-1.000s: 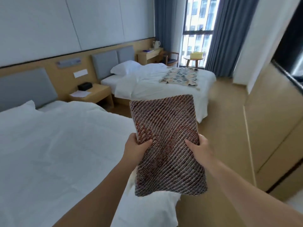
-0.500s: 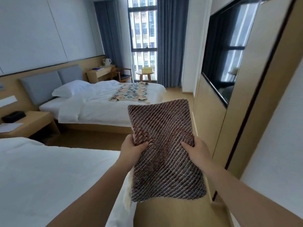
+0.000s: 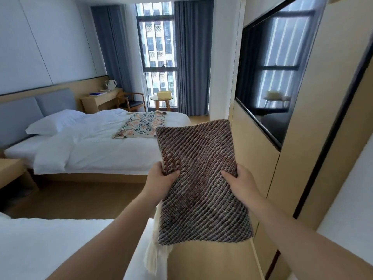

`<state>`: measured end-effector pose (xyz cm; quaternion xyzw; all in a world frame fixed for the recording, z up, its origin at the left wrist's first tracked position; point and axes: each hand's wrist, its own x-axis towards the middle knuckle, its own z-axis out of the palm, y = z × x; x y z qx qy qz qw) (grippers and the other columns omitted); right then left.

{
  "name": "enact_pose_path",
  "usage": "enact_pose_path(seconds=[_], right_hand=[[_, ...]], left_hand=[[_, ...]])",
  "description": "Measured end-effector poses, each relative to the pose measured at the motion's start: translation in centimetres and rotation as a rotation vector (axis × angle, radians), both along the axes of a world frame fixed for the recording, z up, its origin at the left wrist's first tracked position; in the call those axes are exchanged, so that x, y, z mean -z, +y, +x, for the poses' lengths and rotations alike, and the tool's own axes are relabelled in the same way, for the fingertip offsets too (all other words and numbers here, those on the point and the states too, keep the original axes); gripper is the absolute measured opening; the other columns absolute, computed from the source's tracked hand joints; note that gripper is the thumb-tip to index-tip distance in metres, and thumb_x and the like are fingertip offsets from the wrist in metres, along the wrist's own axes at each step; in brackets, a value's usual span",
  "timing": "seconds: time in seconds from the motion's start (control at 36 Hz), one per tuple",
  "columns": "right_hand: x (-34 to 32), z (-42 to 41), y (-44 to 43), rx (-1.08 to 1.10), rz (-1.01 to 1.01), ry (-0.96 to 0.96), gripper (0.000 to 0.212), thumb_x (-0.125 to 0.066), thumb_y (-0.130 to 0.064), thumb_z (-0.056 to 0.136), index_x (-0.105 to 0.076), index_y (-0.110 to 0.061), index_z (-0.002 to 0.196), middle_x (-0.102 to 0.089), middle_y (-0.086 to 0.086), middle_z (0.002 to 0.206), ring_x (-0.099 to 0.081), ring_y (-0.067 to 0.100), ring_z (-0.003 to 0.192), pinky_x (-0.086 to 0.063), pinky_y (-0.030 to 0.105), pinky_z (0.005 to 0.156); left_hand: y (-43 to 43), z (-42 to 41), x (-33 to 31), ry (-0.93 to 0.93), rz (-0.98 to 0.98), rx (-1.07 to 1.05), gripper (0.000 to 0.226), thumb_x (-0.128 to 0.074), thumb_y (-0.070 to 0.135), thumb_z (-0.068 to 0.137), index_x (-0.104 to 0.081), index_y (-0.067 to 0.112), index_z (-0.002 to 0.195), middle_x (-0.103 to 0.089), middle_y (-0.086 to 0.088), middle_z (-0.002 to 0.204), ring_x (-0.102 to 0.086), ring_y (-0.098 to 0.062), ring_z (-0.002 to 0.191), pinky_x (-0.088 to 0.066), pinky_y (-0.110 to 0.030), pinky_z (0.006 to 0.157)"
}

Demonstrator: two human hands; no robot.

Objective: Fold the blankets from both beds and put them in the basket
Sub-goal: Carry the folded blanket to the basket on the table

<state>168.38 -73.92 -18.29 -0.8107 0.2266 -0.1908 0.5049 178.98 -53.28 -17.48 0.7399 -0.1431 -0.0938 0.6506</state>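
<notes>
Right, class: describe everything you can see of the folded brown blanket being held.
The folded blanket is a thick rectangular pad of coarse knit, brown, rust and grey in diagonal rows. Cream tassels hang below its near left corner. It is held up, tilted; the left hand and right hand grip its side edges, thumbs on top.

One wide-angle camera, worn on the head, looked forward and slightly down the room toward the window [image 3: 157, 57] at twelve o'clock. The folded blanket [image 3: 201, 178] filled the centre, nearest the lens; the near bed [image 3: 50, 245] lay at seven o'clock, the far bed [image 3: 101, 150] at ten, the screen [image 3: 268, 77] at two.
</notes>
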Motion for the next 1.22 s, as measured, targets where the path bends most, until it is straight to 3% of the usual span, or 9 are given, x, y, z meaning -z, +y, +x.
enact_pose_path(seconds=[0.08,0.25,0.39,0.5,0.69,0.92,1.14,1.22], right_hand=[[-0.7,5.2,-0.4,0.035,-0.016,-0.017,0.043,-0.058,-0.036,0.093,-0.054,-0.016,0.131,-0.063,-0.002,0.122,-0.061,0.017,0.105,-0.050,0.037,0.096],[-2.0,13.9,-1.6,0.089,-0.014,-0.023,0.037,-0.061,-0.030,0.093,-0.057,-0.012,0.125,-0.065,0.001,0.116,-0.062,0.016,0.097,-0.048,0.028,0.084],[-1.6,19.1,-3.5,0.136,0.043,0.001,0.041,-0.065,-0.026,0.090,-0.054,-0.012,0.127,-0.063,0.003,0.120,-0.061,0.020,0.104,-0.050,0.038,0.093],[-1.3,22.7,-5.4,0.112,0.091,-0.006,0.047,-0.067,-0.019,0.087,-0.050,-0.015,0.130,-0.060,-0.002,0.117,-0.059,0.016,0.100,-0.047,0.032,0.087],[0.0,29.8,-10.9,0.103,0.103,-0.009,0.045,-0.068,-0.035,0.087,-0.054,-0.016,0.126,-0.064,0.000,0.118,-0.062,0.019,0.103,-0.051,0.044,0.095],[0.2,39.9,-19.7,0.065,0.077,-0.056,0.042,-0.068,-0.022,0.087,-0.051,-0.012,0.125,-0.060,0.001,0.115,-0.058,0.019,0.101,-0.048,0.034,0.091],[-1.0,47.7,-28.0,0.020,0.030,-0.105,0.044,-0.062,-0.020,0.091,-0.047,-0.013,0.132,-0.060,0.004,0.123,-0.057,0.022,0.110,-0.047,0.037,0.096],[-0.8,50.0,-30.0,0.014,0.032,-0.100,0.044,-0.061,-0.020,0.091,-0.047,-0.014,0.133,-0.059,0.002,0.124,-0.057,0.019,0.109,-0.046,0.035,0.095]], left_hand=[[-0.8,5.5,-0.5,-0.016,0.003,0.008,0.026,-0.071,0.014,0.085,-0.054,0.015,0.105,-0.068,-0.002,0.102,-0.065,-0.016,0.091,-0.052,-0.033,0.077],[-1.9,15.6,-1.4,-0.002,0.023,0.026,0.034,-0.075,0.021,0.081,-0.054,0.018,0.107,-0.069,-0.002,0.103,-0.067,-0.022,0.095,-0.053,-0.049,0.090],[-3.7,21.1,-1.3,-0.007,-0.004,0.057,0.029,-0.073,0.014,0.082,-0.054,0.015,0.104,-0.068,-0.004,0.101,-0.067,-0.022,0.093,-0.054,-0.046,0.088],[-5.9,24.8,-0.9,-0.011,-0.008,0.089,0.026,-0.072,0.010,0.082,-0.055,0.014,0.102,-0.070,-0.009,0.100,-0.068,-0.023,0.089,-0.056,-0.045,0.083],[-10.8,31.1,-0.3,-0.017,0.002,0.077,0.026,-0.073,0.011,0.081,-0.056,0.020,0.098,-0.070,-0.006,0.097,-0.069,-0.023,0.089,-0.055,-0.050,0.085],[-18.8,39.0,-0.7,-0.011,-0.013,0.024,0.032,-0.073,0.005,0.080,-0.057,0.011,0.108,-0.071,-0.009,0.101,-0.070,-0.026,0.091,-0.056,-0.048,0.085],[-26.4,46.1,-1.1,-0.014,-0.019,-0.049,0.028,-0.074,0.006,0.081,-0.057,0.018,0.099,-0.070,-0.005,0.100,-0.068,-0.022,0.092,-0.054,-0.039,0.082],[-28.7,48.5,-0.4,-0.006,-0.005,-0.058,0.030,-0.074,0.006,0.081,-0.054,0.021,0.098,-0.069,-0.004,0.103,-0.067,-0.022,0.095,-0.054,-0.042,0.087]])
